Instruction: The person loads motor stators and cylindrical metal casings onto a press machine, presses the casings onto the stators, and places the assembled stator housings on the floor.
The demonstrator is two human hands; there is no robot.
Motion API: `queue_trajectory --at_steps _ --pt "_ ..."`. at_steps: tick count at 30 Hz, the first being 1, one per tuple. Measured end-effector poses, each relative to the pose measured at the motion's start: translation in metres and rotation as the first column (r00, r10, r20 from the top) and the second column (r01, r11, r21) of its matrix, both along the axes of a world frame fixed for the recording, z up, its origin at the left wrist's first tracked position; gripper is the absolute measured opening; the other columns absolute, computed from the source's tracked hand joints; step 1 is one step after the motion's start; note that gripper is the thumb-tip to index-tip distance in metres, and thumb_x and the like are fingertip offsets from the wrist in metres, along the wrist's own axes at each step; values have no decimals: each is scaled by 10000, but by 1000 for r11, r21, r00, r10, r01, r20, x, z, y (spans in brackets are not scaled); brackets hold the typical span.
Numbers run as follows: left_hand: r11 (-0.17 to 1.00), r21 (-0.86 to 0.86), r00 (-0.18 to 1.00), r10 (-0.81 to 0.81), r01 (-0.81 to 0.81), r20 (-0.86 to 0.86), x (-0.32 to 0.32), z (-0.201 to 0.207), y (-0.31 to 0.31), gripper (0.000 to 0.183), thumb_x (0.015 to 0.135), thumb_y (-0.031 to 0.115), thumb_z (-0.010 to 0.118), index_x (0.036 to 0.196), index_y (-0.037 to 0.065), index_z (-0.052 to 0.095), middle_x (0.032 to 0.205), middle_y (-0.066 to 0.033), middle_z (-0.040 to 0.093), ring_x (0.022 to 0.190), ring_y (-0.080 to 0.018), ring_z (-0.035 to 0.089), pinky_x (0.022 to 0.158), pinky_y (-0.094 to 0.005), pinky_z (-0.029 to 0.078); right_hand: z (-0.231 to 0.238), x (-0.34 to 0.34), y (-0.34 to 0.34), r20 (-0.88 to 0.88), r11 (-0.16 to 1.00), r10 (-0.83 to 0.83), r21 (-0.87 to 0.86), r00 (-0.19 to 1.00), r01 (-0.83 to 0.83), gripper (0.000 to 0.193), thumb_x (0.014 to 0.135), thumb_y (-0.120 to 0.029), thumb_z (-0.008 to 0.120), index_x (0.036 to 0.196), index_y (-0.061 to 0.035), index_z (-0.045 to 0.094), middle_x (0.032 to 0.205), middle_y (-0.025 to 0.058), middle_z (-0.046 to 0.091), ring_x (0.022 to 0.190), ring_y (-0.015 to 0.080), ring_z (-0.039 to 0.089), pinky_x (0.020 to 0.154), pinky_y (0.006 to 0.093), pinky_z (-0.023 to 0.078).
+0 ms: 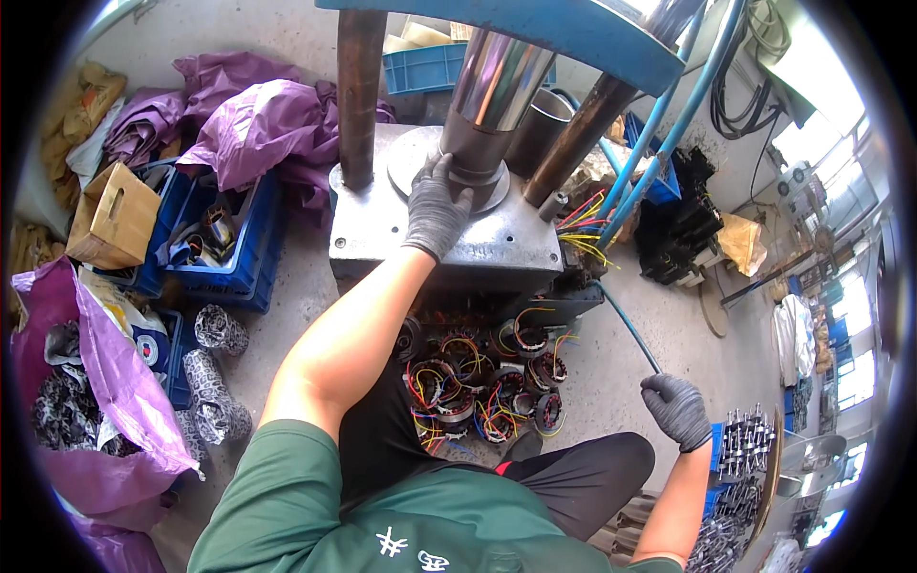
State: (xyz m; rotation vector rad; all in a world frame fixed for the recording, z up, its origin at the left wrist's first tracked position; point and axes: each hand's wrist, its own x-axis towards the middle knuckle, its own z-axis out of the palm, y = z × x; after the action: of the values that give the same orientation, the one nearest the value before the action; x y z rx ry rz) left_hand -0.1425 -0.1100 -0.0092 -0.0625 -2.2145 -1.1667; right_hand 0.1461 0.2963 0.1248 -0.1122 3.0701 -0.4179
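Note:
My left hand (435,212), in a dark grey glove, reaches to the press in front of me. Its fingers are stretched and the thumb is apart, lying against the dark grey metal collar (471,153) below the shiny steel ram (492,81). The collar stands on a round steel plate (409,164) on the press bed (368,229). On the right, my right hand (678,413), also gloved, is closed around the lower end of a thin blue-green lever (626,323) that slants up toward the press. Part of the collar is hidden behind my left hand.
Several wire-wound motor stators (497,392) with coloured leads lie on the floor below the press. Purple sacks (258,124), blue crates (215,272) and a cardboard box (113,218) stand left. Steel columns (357,105) flank the ram. Metal shafts (745,444) are stacked at right.

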Motion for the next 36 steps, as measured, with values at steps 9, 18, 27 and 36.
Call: queue_trajectory --at_steps 9,18,27,36 --pt "1000 -17 1000 22 -22 -12 3 5 5 673 836 103 759 1448 0 497 1458 -229 540 1368 -394 502 1203 -445 381 2 -11 24 -86 969 -51 -247 995 28 247 865 -26 678 1106 -20 729 1016 178 735 923 326 724 847 385 570" --pt "1000 -19 1000 20 -20 -6 2 4 5 678 840 103 759 1456 6 495 1466 -228 533 1371 -389 499 1210 -436 378 6 -7 24 133 973 -91 -201 987 117 179 897 -89 686 1057 -33 742 930 182 734 854 308 721 795 389 573" --pt "1000 -19 1000 10 -9 20 1 4 4 698 835 118 767 1464 5 484 1487 -228 507 1392 -393 474 1213 -448 372 8 -10 24 206 962 -67 -246 976 118 195 936 -77 642 1098 -19 734 816 138 706 701 204 680 696 352 559" --pt "999 -16 1000 30 -30 -10 3 4 3 660 836 90 765 1437 -1 509 1451 -228 543 1352 -388 518 1190 -435 403 12 -12 21 413 959 -93 -207 906 193 244 969 -74 633 1186 6 710 955 95 757 730 148 690 699 302 579"
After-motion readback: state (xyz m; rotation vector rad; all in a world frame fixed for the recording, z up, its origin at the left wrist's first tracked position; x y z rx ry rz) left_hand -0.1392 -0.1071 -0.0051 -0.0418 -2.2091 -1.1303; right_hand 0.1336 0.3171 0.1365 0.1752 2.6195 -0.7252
